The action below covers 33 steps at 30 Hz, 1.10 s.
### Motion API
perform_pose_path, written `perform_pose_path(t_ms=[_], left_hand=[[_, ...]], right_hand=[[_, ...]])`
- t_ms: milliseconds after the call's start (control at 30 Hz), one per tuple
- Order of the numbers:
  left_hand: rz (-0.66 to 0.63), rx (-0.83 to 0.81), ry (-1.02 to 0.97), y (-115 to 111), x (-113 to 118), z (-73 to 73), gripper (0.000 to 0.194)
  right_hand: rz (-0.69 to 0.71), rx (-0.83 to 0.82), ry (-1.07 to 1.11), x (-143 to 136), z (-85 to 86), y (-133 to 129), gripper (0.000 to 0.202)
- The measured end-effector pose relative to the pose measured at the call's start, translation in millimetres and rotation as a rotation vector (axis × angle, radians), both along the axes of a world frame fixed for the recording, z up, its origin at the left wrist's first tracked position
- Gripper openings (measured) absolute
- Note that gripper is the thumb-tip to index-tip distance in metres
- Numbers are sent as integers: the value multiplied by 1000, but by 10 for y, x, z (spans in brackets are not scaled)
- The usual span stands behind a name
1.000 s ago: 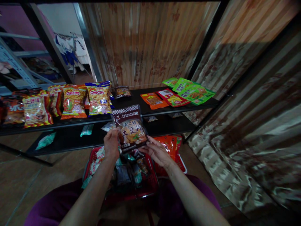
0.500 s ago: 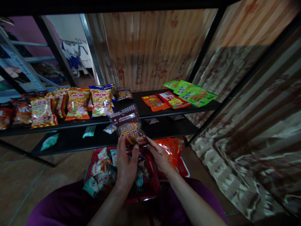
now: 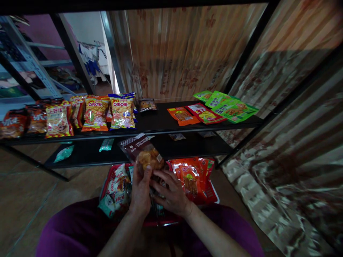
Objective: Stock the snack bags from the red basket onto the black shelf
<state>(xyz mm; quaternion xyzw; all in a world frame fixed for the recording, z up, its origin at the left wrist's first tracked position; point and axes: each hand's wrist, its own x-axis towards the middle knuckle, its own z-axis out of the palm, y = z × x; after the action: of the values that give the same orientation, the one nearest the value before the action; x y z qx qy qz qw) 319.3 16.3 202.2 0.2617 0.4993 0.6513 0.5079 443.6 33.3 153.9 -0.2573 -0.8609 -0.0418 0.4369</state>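
My left hand (image 3: 141, 189) is closed on the lower part of a clear snack packet with a dark brown header (image 3: 146, 152), thumb across its near side. Golden-brown chips and a small white label show through the film. The packet is tilted, just in front of the shelf edge. My right hand (image 3: 173, 191) lies by the packet's lower right edge, fingers apart and slightly bent, their tips near my left thumb. Beneath both hands is a red basket (image 3: 107, 178) with several white-and-teal packets (image 3: 118, 185), partly hidden by my hands.
On the black upper shelf (image 3: 152, 123) stand several snack bags (image 3: 122, 111) at left; orange, red and green packets (image 3: 230, 109) lie at right. The lower shelf (image 3: 85, 157) carries a few small packets. A white-rimmed tray (image 3: 216, 196) with orange packets (image 3: 191, 178) sits right of the basket.
The packet has been turned over, from its printed face to the side with the label, and lowered slightly. My right hand has moved left, its fingers coming off the packet's right edge.
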Motion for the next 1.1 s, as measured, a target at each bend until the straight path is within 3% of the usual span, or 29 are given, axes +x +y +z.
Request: perform_pose_path(t_ms=[133, 200, 267, 333, 433, 500, 667, 800, 1100], left_hand=[[-75, -27, -161, 49, -199, -83, 60], [-104, -68, -228, 60, -293, -104, 65], [-129, -121, -256, 54, -367, -132, 68], [-174, -153, -258, 35, -420, -174, 70], [-278, -160, -248, 1, -460, -248, 68], [-337, -175, -235, -13, -463, -289, 66], [-417, -208, -216, -9, -445, -371, 59], [-434, -198, -219, 16, -442, -437, 51], [-264, -89, -194, 145, -372, -436, 39]], right_hand=[[106, -67, 5, -3, -8, -19, 58], [68, -177, 137, 21, -35, 31, 57], [-34, -395, 358, 53, -69, 127, 49], [-72, -729, 613, 91, -97, 248, 42], [70, -1217, 905, 137, -107, 397, 39], [161, -1369, 1006, 144, -92, 446, 39], [143, -1468, 1130, 97, -81, 478, 37], [99, -1457, 1179, 86, -107, 514, 30], [126, -1444, 1161, 84, -79, 515, 28]])
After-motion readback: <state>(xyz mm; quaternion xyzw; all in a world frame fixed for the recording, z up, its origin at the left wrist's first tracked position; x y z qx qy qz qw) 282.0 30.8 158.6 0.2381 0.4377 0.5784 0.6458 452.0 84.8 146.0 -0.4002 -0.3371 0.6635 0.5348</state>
